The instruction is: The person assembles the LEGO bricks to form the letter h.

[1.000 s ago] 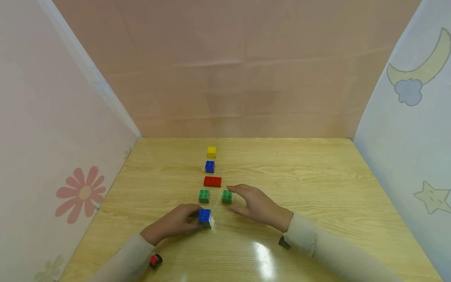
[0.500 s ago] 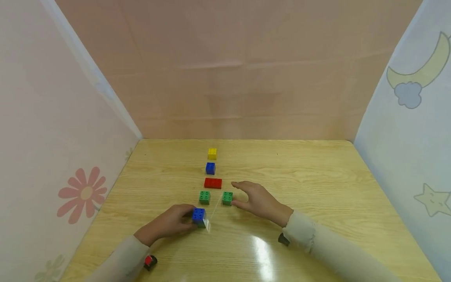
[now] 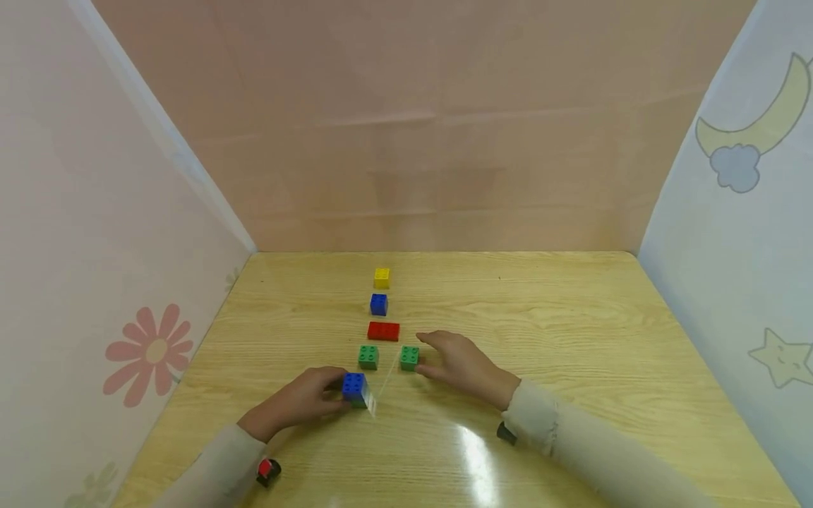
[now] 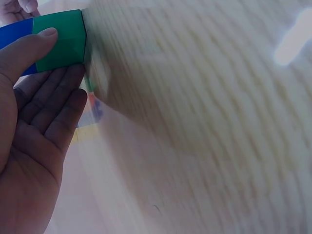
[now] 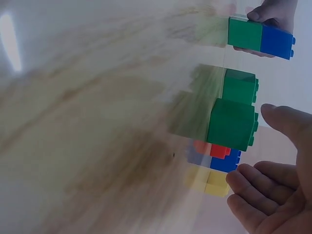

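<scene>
In the head view my left hand holds a two-brick stack by its sides, a blue brick on top of a green brick. The left wrist view shows the thumb pressed on the green brick's side and the fingers beneath. My right hand is spread beside a loose green brick, with nothing in its grasp. In the right wrist view its thumb is just apart from that brick's studs. A second loose green brick lies to the left, behind the stack.
Farther back lie a long red brick, a blue brick and a yellow brick, roughly in a row on the wooden table. Patterned walls stand left and right, a plain pinkish one at the back.
My left hand has moved a little left with the blue-and-green stack. The right hand has drawn slightly back from around the loose green brick. The loose bricks have stayed put.
</scene>
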